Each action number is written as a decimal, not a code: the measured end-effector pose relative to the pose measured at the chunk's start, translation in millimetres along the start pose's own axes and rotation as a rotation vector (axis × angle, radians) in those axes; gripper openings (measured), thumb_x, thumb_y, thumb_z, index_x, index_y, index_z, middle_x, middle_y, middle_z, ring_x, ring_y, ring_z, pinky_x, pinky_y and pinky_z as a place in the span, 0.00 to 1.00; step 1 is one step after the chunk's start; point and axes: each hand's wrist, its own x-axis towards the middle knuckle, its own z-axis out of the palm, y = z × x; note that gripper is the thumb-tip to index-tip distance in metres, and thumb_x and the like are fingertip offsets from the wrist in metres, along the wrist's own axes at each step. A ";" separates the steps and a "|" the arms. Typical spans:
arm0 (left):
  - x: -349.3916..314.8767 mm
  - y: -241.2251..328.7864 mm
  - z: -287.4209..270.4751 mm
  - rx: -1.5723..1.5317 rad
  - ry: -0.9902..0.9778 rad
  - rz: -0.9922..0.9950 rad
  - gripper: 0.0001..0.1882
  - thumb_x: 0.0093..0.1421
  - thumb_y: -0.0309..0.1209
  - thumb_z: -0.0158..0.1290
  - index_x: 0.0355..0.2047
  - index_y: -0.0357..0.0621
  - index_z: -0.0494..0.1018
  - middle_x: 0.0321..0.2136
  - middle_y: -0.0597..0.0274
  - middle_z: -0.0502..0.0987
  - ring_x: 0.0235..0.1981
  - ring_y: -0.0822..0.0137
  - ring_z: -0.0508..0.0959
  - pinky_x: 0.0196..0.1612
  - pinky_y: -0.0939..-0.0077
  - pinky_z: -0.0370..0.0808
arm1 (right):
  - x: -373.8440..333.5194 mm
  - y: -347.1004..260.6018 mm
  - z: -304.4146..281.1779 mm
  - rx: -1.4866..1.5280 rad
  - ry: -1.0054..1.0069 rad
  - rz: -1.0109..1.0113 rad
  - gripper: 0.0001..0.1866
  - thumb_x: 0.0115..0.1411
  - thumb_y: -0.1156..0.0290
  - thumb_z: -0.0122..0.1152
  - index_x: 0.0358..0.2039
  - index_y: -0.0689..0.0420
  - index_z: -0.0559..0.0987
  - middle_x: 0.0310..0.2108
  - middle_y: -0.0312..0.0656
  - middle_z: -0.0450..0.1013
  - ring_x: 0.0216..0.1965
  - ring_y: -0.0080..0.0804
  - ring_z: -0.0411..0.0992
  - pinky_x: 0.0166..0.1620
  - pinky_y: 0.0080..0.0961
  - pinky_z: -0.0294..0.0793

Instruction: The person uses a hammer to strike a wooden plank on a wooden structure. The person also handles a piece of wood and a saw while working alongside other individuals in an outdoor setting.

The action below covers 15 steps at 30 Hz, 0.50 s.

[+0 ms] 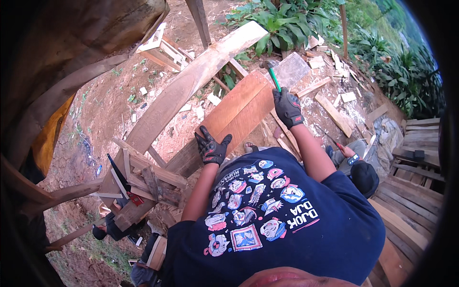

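A reddish-brown wooden panel [243,106], with a seam along its length, lies in front of me on a longer plank. My left hand [212,146], in a black glove, rests on its near left end with fingers spread. Over the panel's right edge, my right hand [288,108], also gloved, is closed around the green handle of a hammer [274,76]. The hammer's dark head points away from me, above the panel's far end. Beyond that end a greyish board [289,71] sticks out. Nails, if any, are too small to make out.
A long rough plank [191,81] runs along the left. A handsaw [119,176] with a red grip lies on stacked timber. At right, close by, crouches a person in a dark cap [364,178]; another person [112,228] is at lower left. Wood offcuts [333,115] litter the ground.
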 end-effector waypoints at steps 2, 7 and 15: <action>1.2 1.0 0.1 -0.005 -0.006 -0.013 0.71 0.52 0.74 0.57 0.78 0.41 0.34 0.74 0.21 0.39 0.76 0.32 0.44 0.76 0.49 0.50 | -4.2 -16.2 -7.1 0.030 0.044 0.022 0.25 0.74 0.50 0.45 0.42 0.63 0.76 0.35 0.63 0.79 0.39 0.63 0.79 0.42 0.58 0.76; 2.3 0.1 2.0 -0.021 0.006 0.017 0.72 0.52 0.74 0.57 0.78 0.42 0.34 0.74 0.21 0.39 0.76 0.32 0.44 0.76 0.49 0.49 | -9.2 22.7 49.1 -0.078 -0.115 0.053 0.24 0.74 0.52 0.44 0.43 0.62 0.76 0.36 0.62 0.80 0.40 0.64 0.80 0.45 0.57 0.77; -0.2 -1.1 1.6 -0.048 0.016 0.003 0.71 0.51 0.73 0.59 0.78 0.43 0.34 0.74 0.23 0.39 0.76 0.32 0.44 0.76 0.49 0.49 | -6.0 -17.1 -2.5 0.000 0.079 0.013 0.24 0.75 0.51 0.43 0.41 0.61 0.76 0.31 0.63 0.79 0.36 0.66 0.78 0.40 0.59 0.75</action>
